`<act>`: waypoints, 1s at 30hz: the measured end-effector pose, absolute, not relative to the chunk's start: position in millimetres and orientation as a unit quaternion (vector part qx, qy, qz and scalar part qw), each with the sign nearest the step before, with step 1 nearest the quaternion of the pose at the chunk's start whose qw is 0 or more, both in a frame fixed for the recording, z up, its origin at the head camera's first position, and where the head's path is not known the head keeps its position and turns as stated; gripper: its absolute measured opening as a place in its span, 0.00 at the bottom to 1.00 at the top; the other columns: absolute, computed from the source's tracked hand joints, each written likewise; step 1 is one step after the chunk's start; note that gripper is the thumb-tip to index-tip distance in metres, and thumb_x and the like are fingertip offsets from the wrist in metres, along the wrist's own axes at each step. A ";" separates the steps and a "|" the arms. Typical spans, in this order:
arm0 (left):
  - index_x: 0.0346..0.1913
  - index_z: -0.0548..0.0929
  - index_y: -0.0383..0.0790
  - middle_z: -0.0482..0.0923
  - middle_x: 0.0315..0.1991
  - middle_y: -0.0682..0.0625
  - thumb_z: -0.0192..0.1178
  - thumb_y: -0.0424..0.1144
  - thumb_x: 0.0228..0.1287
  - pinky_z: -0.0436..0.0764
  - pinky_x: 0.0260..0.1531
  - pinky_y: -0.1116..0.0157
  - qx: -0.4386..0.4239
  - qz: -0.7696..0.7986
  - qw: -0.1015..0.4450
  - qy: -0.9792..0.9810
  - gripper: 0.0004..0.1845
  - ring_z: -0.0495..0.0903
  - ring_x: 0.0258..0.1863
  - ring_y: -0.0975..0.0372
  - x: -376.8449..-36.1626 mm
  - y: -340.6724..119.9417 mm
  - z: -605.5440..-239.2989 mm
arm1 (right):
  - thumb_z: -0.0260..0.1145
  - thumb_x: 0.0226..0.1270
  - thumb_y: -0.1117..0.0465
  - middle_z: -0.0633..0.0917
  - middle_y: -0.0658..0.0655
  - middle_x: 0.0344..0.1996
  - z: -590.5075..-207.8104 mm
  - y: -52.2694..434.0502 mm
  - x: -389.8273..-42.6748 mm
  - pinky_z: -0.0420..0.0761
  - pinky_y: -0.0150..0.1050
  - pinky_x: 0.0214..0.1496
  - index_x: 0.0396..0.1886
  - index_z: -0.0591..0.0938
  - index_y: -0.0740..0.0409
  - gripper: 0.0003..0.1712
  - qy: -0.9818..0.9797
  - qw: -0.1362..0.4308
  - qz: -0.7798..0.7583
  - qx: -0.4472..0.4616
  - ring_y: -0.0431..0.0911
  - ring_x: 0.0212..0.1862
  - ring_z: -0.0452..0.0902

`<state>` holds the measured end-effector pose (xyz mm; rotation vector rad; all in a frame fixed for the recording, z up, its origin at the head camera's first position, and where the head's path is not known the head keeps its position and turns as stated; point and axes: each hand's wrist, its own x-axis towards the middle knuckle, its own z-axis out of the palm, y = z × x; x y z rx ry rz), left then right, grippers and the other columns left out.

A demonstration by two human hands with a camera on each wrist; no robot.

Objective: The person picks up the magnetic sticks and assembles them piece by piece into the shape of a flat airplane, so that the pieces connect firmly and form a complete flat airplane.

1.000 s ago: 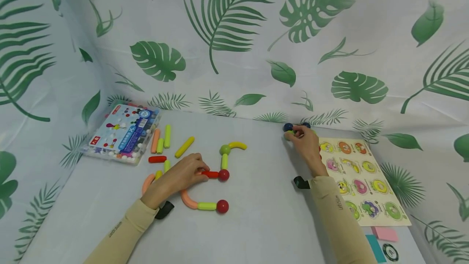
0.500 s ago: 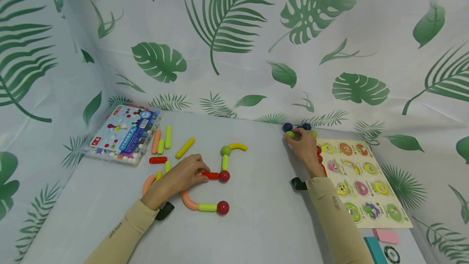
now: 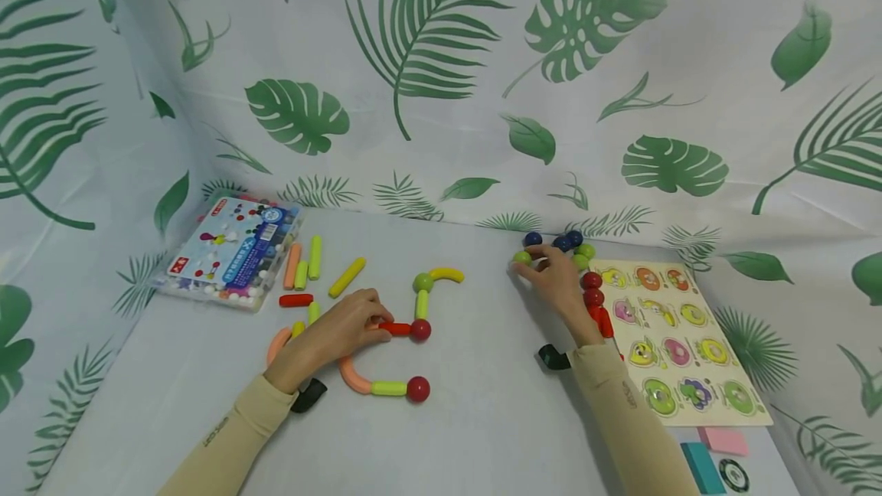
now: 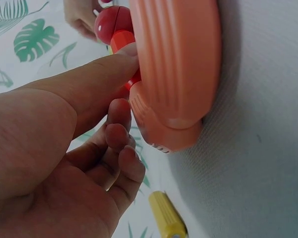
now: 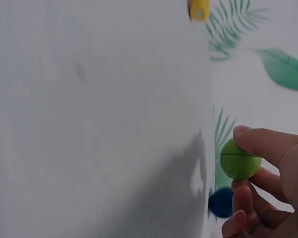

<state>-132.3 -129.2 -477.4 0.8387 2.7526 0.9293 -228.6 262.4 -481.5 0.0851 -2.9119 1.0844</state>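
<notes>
Right hand (image 3: 554, 282): had moved leftward since the earlier frame, drawing the glossy lime-green plastic ball (image 3: 522, 258) farther from the cluster at the table's back edge; pinched that ball between thumb and fingertips, well apart from the left hand.

White leaf-printed cloth (image 3: 448, 151): hung behind and at both sides, probably as a plain screen.

Pale grey-white tabletop (image 3: 482, 435): bore all the pieces, with most loose rods kept leftward, perhaps for easy reach.

Flat cream board with fruit pictures (image 3: 689, 312): lay at the right, seemingly set aside to free the middle.

Clear plastic case with a blue-and-white label (image 3: 230, 239): rested at the far left, likely to keep small parts together.

Left hand (image 3: 341, 331): had stayed in place; pinched the short red ribbed plastic rod (image 3: 395, 328), apparently to steady the joined pieces.

Curved salmon-orange plastic piece (image 3: 354, 376): passed partly out of sight beneath the left hand; met a straight lime-green plastic rod (image 3: 389, 388) at the near end.

Red rod: reached from the left fingertips to a shiny red ball (image 3: 420, 329).

Lime-green ball: looked lifted clear of the tabletop, just beside a dark blue ball (image 3: 533, 239); gripped from opposite sides, presumably against slipping.
</notes>
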 end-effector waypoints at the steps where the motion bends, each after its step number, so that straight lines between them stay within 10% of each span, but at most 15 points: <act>1: 0.46 0.90 0.39 0.72 0.31 0.51 0.74 0.41 0.60 0.66 0.28 0.72 0.277 0.306 0.059 0.909 0.14 0.66 0.30 0.65 -132.7 -129.1 -477.8 | 0.72 0.67 0.47 0.82 0.57 0.51 -480.9 258.4 -225.5 0.76 0.40 0.41 0.59 0.81 0.52 0.25 -0.935 0.013 0.353 0.034 0.51 0.46 0.74; 30: 0.48 0.89 0.35 0.80 0.41 0.44 0.67 0.46 0.68 0.78 0.44 0.63 0.221 0.345 0.087 0.908 0.17 0.76 0.39 0.57 -231.5 -65.0 -459.8 | 0.75 0.63 0.48 0.84 0.52 0.49 -485.5 197.5 -195.6 0.76 0.36 0.41 0.55 0.84 0.50 0.23 -0.917 -0.010 0.386 0.104 0.45 0.42 0.77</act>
